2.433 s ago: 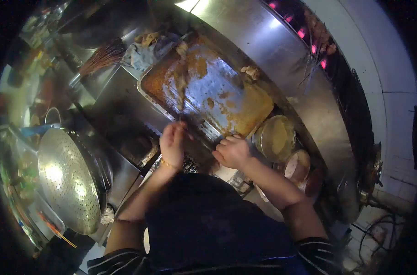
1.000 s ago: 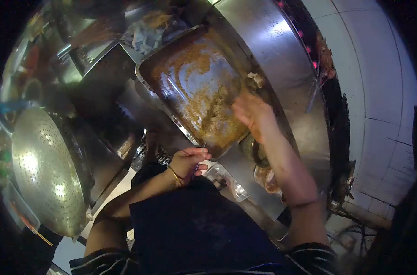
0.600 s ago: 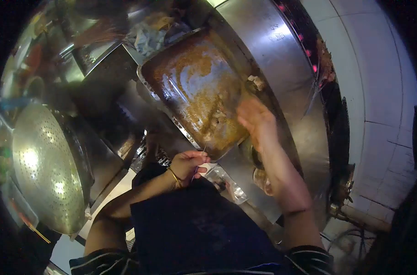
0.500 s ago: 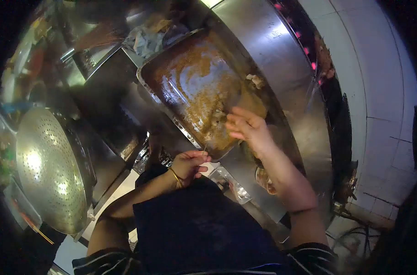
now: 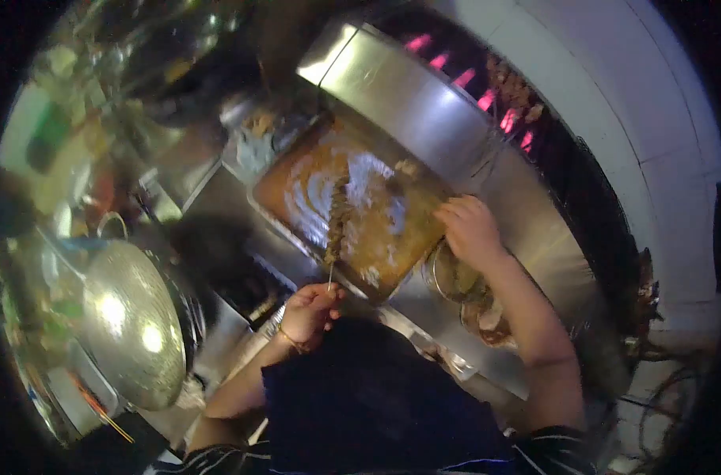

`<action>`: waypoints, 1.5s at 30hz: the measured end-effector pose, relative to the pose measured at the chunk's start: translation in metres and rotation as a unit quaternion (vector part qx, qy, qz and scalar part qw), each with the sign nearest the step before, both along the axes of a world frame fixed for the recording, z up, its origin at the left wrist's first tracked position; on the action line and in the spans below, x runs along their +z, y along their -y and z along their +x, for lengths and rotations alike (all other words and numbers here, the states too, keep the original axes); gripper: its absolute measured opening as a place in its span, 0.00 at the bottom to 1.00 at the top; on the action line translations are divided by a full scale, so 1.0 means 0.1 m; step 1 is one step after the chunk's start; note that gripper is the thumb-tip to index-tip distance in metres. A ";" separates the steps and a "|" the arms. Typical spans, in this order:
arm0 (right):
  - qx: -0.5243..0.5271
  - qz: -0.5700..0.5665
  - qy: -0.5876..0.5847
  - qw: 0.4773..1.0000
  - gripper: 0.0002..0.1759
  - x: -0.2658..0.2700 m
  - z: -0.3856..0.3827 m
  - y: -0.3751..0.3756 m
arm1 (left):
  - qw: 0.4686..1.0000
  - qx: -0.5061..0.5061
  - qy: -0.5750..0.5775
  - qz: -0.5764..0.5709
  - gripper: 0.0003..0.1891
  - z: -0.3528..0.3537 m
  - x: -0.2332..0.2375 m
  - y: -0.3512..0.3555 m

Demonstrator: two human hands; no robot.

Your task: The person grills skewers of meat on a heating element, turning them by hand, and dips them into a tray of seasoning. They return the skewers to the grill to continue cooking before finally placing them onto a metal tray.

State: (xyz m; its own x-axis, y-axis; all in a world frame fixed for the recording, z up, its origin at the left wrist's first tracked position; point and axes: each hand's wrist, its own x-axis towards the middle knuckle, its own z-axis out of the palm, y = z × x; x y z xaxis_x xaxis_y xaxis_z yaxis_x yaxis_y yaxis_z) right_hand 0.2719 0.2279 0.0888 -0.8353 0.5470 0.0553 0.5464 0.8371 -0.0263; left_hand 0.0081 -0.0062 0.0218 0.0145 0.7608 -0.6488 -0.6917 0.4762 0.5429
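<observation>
My left hand [image 5: 311, 313], with a yellow band at its wrist, pinches the thin end of a skewer [image 5: 338, 218] at the tray's near edge. Dark, coated pieces of food run along that skewer, which lies over a shallow metal tray [image 5: 285, 231]. Orange-brown seasoning [image 5: 297, 166] is smeared across the tray's bottom. At the tray's right corner is my right hand [image 5: 469, 231], its fingers loosely bent and pointing left, with nothing visible in them. Just below it stands a small round container [image 5: 447, 273] with greenish-brown contents.
A large perforated metal strainer [image 5: 131, 324] stands at the left. Behind the tray is a long steel box [image 5: 412, 95], with a glowing pink-red grill [image 5: 487, 99] beyond it. A crumpled plastic bag [image 5: 253, 146] lies at the tray's far left corner.
The view has shifted. My right hand has moved from over the tray to its right corner. The skewer in my left hand now shows clearly, its food over the tray.
</observation>
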 end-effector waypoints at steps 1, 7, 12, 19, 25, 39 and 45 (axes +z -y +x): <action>0.026 0.057 0.003 0.998 0.27 0.06 0.14 -0.09 | 0.998 0.048 -0.018 0.019 0.07 -0.05 0.19 -0.06; -0.003 0.178 -0.041 0.983 0.25 0.25 0.42 -0.16 | 0.984 0.050 -0.066 0.160 0.11 -0.34 0.96 -1.07; -0.002 0.208 -0.033 0.978 0.20 0.23 0.42 -0.14 | 0.975 -0.022 -0.012 0.219 0.10 -0.07 1.52 -2.33; -0.015 0.209 -0.054 0.976 0.19 0.31 0.39 -0.10 | 0.978 -0.075 0.052 0.190 0.05 0.25 1.38 -3.43; -0.005 0.218 -0.059 0.974 0.21 0.24 0.35 -0.12 | 0.981 -0.040 0.082 0.170 0.05 0.35 1.05 -3.68; -0.047 0.194 -0.043 0.979 0.28 0.23 0.36 -0.05 | 0.981 -0.111 0.001 0.159 0.17 0.37 -0.52 -1.78; -0.141 0.169 -0.003 0.976 0.39 0.20 0.25 -0.02 | 0.971 -0.013 -0.232 0.051 0.12 0.06 -0.92 0.03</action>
State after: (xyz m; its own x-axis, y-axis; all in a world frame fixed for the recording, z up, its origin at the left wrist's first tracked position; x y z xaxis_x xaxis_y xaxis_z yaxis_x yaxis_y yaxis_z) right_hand 0.2970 0.2300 0.1088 -0.6540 0.7040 0.2769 0.7563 0.6155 0.2216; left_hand 0.0138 -0.0095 -0.0702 -0.2408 0.8247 -0.5117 -0.3493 0.4182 0.8385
